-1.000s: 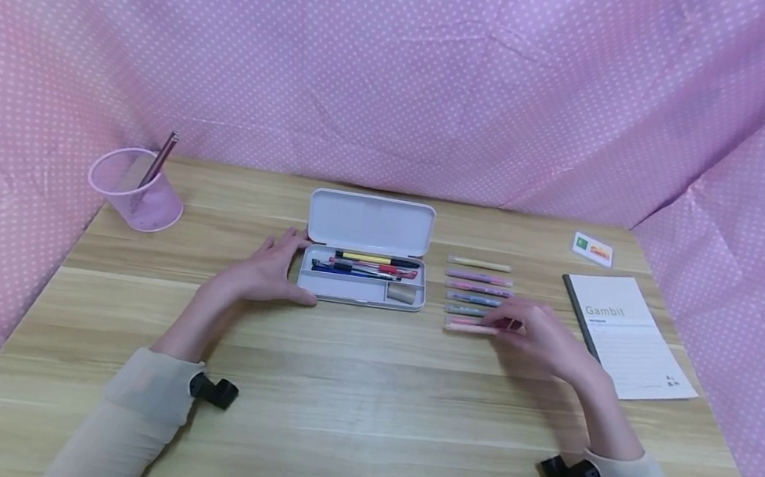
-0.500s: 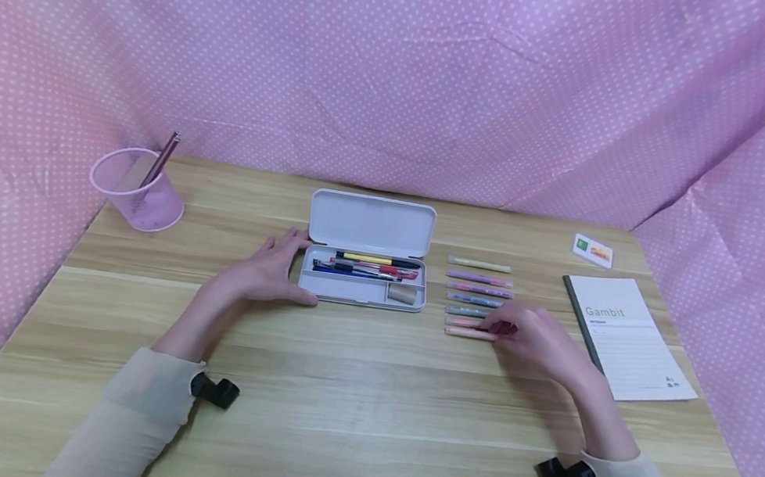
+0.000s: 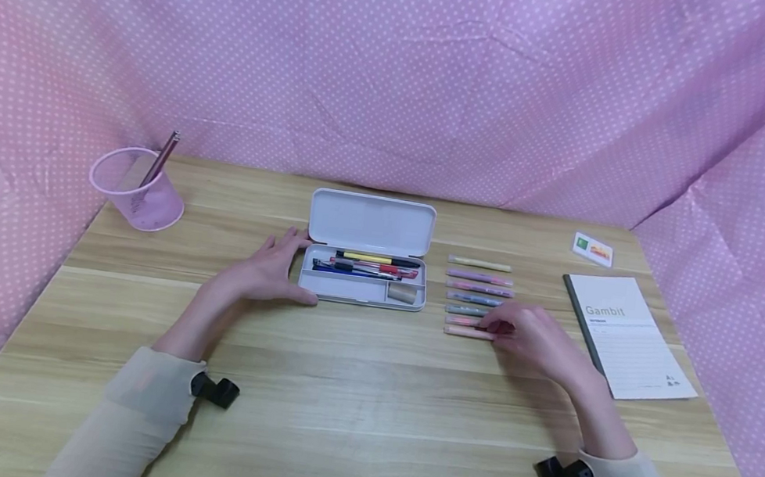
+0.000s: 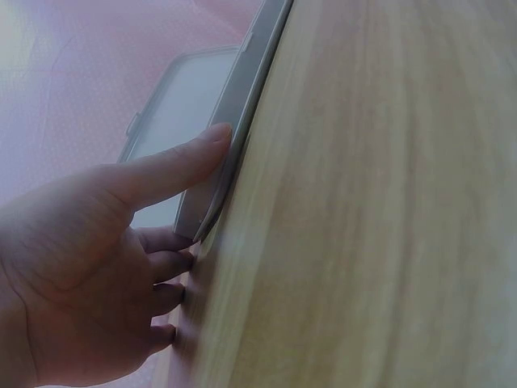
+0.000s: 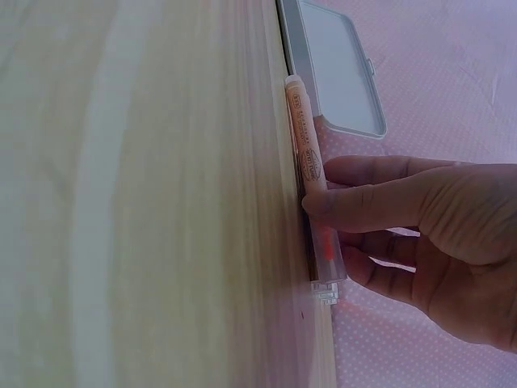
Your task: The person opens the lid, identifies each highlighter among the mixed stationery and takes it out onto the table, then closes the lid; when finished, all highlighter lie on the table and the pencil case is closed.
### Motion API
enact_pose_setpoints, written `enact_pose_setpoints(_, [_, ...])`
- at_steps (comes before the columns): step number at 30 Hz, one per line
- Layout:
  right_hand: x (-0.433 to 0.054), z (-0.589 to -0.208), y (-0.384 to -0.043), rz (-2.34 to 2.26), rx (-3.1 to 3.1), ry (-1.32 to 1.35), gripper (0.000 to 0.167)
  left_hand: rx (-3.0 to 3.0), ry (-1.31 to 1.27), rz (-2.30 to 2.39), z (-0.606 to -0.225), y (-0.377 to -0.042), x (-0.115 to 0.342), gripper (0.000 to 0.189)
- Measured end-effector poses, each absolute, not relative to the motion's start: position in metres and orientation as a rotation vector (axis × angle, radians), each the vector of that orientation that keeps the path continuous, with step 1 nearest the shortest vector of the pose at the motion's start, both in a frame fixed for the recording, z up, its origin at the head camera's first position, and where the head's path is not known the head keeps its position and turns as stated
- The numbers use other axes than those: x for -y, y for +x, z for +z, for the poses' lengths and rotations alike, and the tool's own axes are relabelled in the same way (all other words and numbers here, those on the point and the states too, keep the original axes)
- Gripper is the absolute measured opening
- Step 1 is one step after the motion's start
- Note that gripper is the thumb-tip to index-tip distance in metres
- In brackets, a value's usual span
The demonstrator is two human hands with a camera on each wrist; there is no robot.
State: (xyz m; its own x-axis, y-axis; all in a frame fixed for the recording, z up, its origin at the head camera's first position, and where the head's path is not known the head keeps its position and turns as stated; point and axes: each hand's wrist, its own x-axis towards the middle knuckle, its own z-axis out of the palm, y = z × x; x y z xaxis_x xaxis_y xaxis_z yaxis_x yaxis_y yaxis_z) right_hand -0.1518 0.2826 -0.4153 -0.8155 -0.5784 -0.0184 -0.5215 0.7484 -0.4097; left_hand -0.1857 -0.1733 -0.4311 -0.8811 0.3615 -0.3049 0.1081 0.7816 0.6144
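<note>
A white pencil case point(image 3: 341, 289) lies with its lid up, holding several pens point(image 3: 365, 268) and a small grey-brown block point(image 3: 401, 293). My left hand point(image 3: 266, 268) spans its left end, the thumb against the front wall and the other fingers loosely extended by the side, as the left wrist view shows. To the right, several pastel markers point(image 3: 479, 278) lie in a neat column. My right hand point(image 3: 537, 339) pinches the nearest one, a peach marker point(image 5: 305, 133) with a clear cap, between thumb and fingers; the head view hides its right end.
A pink mesh pen cup point(image 3: 156, 205) with dark pencils stands at the back left. To the right lie a Gambit notebook point(image 3: 633, 338) and a small white card-like item point(image 3: 593, 250). Pink dotted cloth point(image 3: 401, 75) hangs behind the wooden table point(image 3: 349, 408).
The peach marker has shifted slightly towards the person, leaving a gap from the pink marker beside it. My right fingers have drawn closer together on it. My left hand has stayed put.
</note>
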Motion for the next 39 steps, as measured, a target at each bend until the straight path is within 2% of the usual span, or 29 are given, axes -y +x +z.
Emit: enact_pose_setpoints(39, [-0.2826,-0.4157,-0.1521,-0.585,-2.826,-0.942,0.032,-2.564,0.352,0.838,-0.4313,-0.1855,0.1732,0.108])
